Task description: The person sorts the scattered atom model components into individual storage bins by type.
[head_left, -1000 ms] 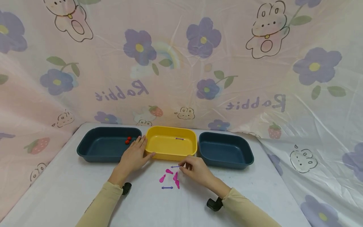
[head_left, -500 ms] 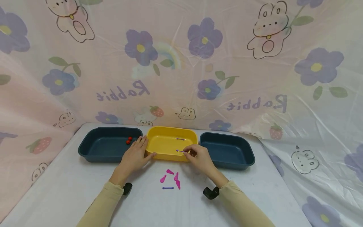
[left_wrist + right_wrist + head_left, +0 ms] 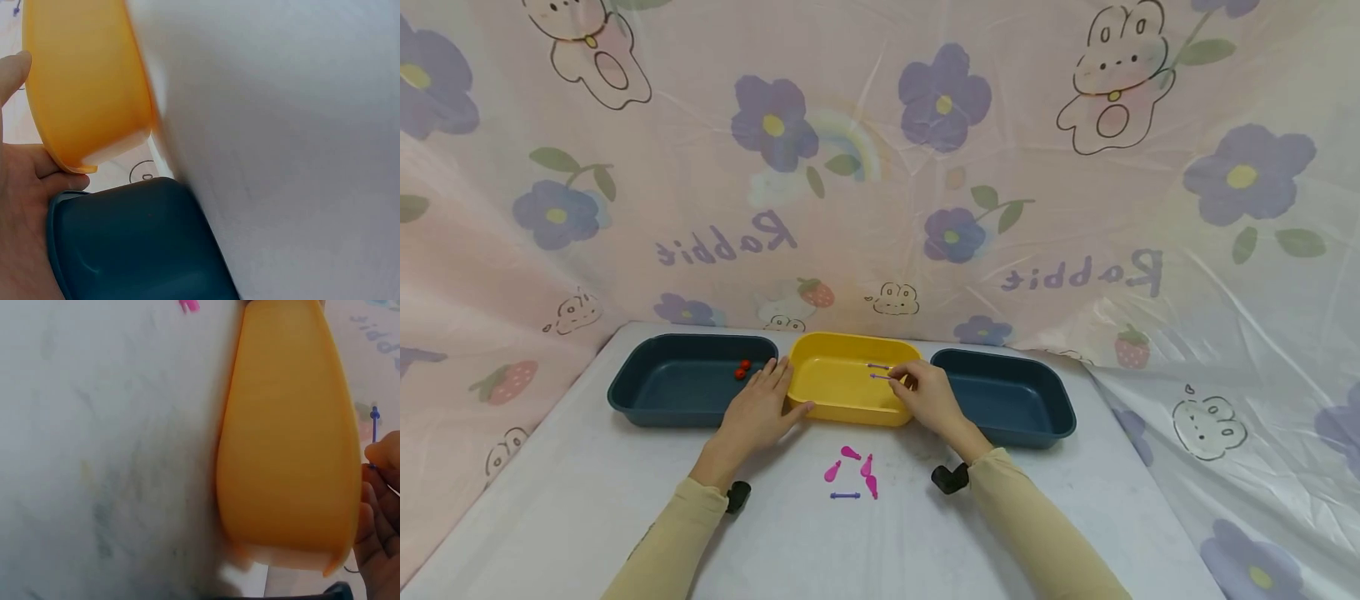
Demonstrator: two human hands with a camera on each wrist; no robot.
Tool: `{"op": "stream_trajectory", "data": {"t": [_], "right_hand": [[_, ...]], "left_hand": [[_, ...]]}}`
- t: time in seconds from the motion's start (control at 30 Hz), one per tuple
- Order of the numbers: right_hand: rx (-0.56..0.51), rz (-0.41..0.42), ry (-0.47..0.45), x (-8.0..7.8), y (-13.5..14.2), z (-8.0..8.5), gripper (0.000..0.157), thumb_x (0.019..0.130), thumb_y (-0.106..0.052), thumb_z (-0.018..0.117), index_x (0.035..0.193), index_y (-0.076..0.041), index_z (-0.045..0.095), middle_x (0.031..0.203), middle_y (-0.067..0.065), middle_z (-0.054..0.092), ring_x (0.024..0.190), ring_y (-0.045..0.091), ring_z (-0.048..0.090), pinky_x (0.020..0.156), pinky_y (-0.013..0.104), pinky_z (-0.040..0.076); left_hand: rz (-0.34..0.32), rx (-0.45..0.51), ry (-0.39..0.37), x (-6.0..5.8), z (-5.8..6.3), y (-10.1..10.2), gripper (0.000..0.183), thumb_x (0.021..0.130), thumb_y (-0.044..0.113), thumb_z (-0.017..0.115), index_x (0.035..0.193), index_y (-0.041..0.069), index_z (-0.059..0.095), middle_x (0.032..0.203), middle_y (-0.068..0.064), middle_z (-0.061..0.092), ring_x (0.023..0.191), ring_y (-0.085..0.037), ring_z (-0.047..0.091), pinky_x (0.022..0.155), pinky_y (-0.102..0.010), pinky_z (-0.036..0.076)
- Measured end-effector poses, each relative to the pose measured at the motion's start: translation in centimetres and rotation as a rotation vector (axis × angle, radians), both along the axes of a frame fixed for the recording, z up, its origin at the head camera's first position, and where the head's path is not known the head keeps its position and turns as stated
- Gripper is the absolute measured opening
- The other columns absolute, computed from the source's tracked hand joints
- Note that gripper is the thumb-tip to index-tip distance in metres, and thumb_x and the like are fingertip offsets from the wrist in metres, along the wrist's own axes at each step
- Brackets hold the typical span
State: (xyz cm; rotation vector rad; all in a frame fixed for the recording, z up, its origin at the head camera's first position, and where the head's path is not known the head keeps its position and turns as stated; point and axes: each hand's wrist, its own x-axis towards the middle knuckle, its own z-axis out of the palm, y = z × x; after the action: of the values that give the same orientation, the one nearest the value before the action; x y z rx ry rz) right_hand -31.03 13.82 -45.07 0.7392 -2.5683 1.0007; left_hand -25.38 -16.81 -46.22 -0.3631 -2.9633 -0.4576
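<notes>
My right hand (image 3: 931, 396) is over the right part of the yellow tray (image 3: 842, 412), pinching one end of a small purple rod with knobbed ends (image 3: 878, 377). In the right wrist view the rod (image 3: 374, 428) sticks up from thumb and fingertip, beyond the tray's rim. A similar purple rod (image 3: 876, 366) lies inside the tray, just behind the held one. My left hand (image 3: 758, 408) rests with straight fingers at the tray's left end, its thumb along the front rim. In the left wrist view, fingertips (image 3: 70, 182) touch the tray's corner beside the dark blue tray (image 3: 144, 244).
Several pink teardrop-shaped pieces (image 3: 871, 486) and a purple rod (image 3: 845, 496) lie on the white table in front. Two red beads (image 3: 741, 374) sit in the left dark blue tray (image 3: 662, 414). Another dark blue tray (image 3: 1000, 429) stands at the right. A printed cloth (image 3: 865, 200) hangs behind.
My right hand has picked a purple rod up from the table beside the pink pieces and carried it up and back over the yellow tray. The left hand stays in place.
</notes>
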Motion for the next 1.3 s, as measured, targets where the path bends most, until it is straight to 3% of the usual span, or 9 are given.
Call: {"op": "stream_trajectory", "data": {"t": [0.7,0.97,1.3], "right_hand": [[0.095,-0.086,-0.042,-4.2,-1.2,-0.1,0.006,0.094,-0.011,0.077,0.098,-0.006,0.077,0.093,0.006,0.073,0.078,0.019,0.061,0.073,0.032,0.057],[0.109,-0.096,-0.112,-4.8,-1.4,-0.1,0.01,0.095,-0.013,0.077,0.102,-0.007,0.077,0.097,0.006,0.072,0.082,0.02,0.061,0.076,0.033,0.057],[0.102,-0.097,-0.126,-4.6,-1.3,0.0,0.012,0.095,-0.012,0.077,0.106,-0.006,0.077,0.099,0.006,0.071,0.083,0.02,0.06,0.077,0.033,0.057]], "left_hand": [[0.008,0.001,-0.005,-0.1,-0.3,-0.1,0.09,0.101,0.056,0.061,0.16,-0.004,0.031,0.169,-0.021,0.026,0.158,-0.04,0.019,0.126,-0.057,0.02],[0.006,-0.01,0.003,0.0,-0.3,-0.1,0.091,0.1,0.058,0.06,0.16,-0.004,0.031,0.169,-0.021,0.026,0.158,-0.04,0.019,0.126,-0.057,0.02],[0.003,-0.007,0.004,-0.2,-0.3,-0.1,0.091,0.1,0.058,0.06,0.16,-0.004,0.031,0.169,-0.021,0.026,0.157,-0.041,0.02,0.126,-0.057,0.021]]}}
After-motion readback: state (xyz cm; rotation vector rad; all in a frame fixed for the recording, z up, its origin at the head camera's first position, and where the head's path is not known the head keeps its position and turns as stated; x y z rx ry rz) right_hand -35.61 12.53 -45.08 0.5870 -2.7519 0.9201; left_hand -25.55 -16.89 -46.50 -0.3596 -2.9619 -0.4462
